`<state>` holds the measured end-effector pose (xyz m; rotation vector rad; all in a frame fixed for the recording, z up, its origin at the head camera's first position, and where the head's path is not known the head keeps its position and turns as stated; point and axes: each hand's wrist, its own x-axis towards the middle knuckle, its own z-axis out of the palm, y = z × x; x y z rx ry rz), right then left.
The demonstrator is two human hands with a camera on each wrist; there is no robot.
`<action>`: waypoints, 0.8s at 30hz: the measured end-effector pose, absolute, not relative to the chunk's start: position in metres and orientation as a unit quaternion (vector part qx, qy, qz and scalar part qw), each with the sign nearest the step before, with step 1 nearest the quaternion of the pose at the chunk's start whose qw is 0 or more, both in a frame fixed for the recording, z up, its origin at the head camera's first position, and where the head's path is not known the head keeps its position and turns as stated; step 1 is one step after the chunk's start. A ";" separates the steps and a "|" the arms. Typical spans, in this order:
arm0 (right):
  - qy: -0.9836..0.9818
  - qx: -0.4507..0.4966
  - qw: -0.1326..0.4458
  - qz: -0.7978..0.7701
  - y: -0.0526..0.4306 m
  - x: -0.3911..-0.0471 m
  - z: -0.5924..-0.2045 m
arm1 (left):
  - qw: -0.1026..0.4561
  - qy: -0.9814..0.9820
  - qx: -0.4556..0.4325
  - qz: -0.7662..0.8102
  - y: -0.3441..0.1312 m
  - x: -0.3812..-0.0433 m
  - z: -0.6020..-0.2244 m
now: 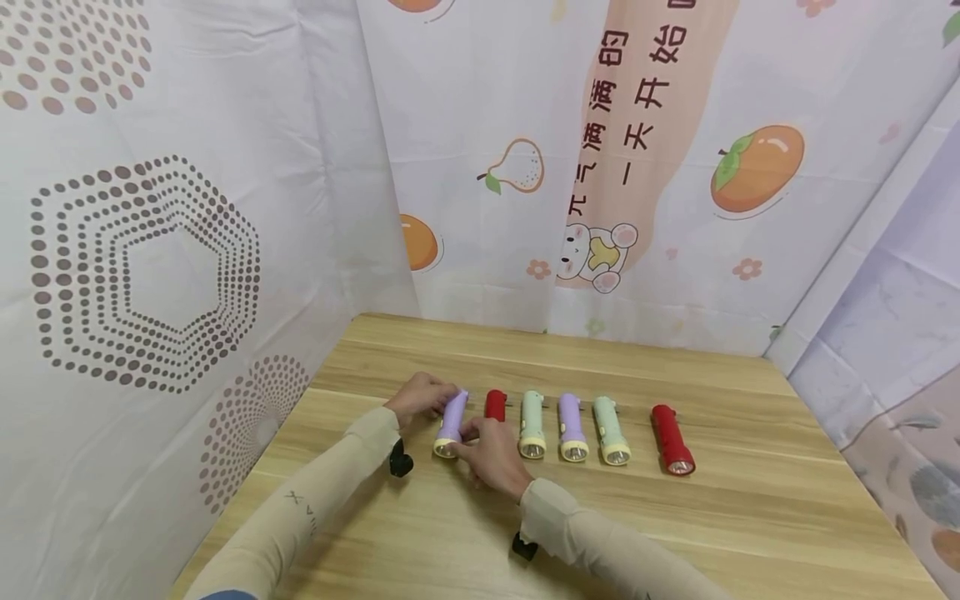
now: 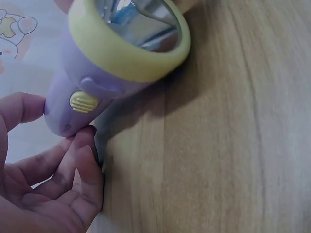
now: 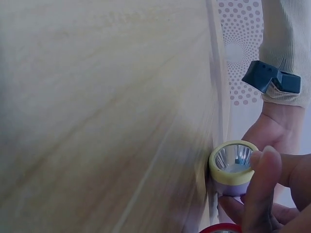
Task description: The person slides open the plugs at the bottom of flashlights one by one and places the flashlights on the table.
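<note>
A purple flashlight (image 1: 452,421) with a yellow head lies at the left end of a row, its lens toward the person. My left hand (image 1: 423,396) pinches its tail end; the left wrist view shows fingertips on both sides of the purple body (image 2: 68,90), below a yellow switch (image 2: 83,102). At the head end, my right hand (image 1: 495,457) holds the yellow rim (image 3: 226,177) between thumb and fingers. Just right of it, a red flashlight (image 1: 495,403) is partly hidden behind the right hand.
Farther right in the row lie a green flashlight (image 1: 532,421), a second purple one (image 1: 571,425), another green one (image 1: 609,429) and, after a wider gap, a red one (image 1: 670,437). All are on the wooden table (image 1: 750,517). Printed curtains (image 1: 465,250) hang behind and beside it.
</note>
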<state>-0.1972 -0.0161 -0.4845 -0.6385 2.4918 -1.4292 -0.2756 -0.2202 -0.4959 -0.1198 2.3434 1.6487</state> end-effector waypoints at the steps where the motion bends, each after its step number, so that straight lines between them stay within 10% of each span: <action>1: 0.842 -0.217 0.099 -0.484 -0.016 -0.197 -0.485 | 0.133 0.814 -0.040 0.563 -0.220 -0.276 -0.497; 24: 0.841 -0.204 0.097 -0.492 -0.013 -0.201 -0.490 | 0.107 0.839 -0.046 0.532 -0.210 -0.273 -0.496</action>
